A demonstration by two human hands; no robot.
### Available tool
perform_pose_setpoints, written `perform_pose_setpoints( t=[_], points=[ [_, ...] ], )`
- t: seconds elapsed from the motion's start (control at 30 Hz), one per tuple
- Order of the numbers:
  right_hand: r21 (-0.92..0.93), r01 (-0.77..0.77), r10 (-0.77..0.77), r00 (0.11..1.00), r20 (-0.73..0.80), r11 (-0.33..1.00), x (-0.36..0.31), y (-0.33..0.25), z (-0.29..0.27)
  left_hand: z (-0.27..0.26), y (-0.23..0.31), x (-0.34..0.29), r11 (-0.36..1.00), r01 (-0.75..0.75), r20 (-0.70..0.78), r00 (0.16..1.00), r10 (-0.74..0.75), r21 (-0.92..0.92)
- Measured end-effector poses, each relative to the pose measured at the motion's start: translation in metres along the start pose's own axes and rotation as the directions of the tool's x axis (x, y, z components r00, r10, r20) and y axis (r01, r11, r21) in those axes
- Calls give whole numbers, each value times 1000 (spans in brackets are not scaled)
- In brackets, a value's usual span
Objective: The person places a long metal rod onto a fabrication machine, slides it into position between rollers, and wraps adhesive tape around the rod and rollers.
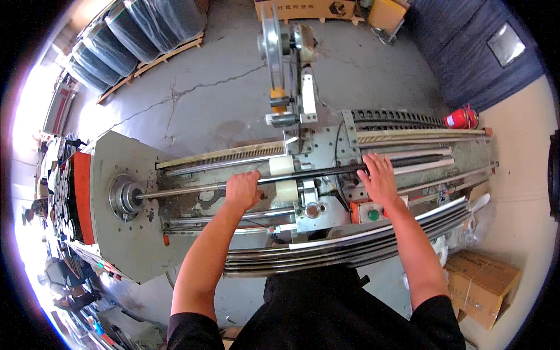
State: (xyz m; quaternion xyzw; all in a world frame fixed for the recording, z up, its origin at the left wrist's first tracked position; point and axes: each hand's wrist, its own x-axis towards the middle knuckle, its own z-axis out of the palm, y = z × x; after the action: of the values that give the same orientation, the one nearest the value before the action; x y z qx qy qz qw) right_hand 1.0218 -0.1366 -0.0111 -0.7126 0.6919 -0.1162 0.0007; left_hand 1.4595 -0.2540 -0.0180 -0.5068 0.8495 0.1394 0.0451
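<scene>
A long black tube (pixel 318 172) lies across the machine, in line with a bare metal rod (pixel 181 191) that comes out of the round chuck (pixel 125 197) at the left. My left hand (pixel 243 189) is closed round the tube's left end, where it meets the rod. Farther right, my right hand (pixel 379 178) grips the same tube from above, thumb on the near side. Between my hands the tube passes over white rollers (pixel 286 188) beside the carriage plate (pixel 330 143).
Several dark tubes (pixel 326 252) lie along the machine's near edge. A control box with a green button (pixel 373 215) sits below my right hand. Beyond the carriage stands an upright arm with a wheel (pixel 272 52). A red fire extinguisher (pixel 462 118) and a cardboard box (pixel 483 281) are at the right.
</scene>
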Motion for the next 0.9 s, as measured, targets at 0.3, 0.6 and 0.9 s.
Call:
perform_pose_setpoints(
  t=[0.3,0.6,0.9],
  points=[
    [89,4,-5,1000,14,996,7,-46,5,-16,-142,-52,980,194,-7,981,-194,47],
    [137,-7,16,998,-68,991,10,-81,10,-17,-242,-78,920,326,85,933,-350,217],
    [117,-42,47,998,-45,992,3,-116,10,-14,-49,-18,997,63,101,993,-66,34]
  ],
)
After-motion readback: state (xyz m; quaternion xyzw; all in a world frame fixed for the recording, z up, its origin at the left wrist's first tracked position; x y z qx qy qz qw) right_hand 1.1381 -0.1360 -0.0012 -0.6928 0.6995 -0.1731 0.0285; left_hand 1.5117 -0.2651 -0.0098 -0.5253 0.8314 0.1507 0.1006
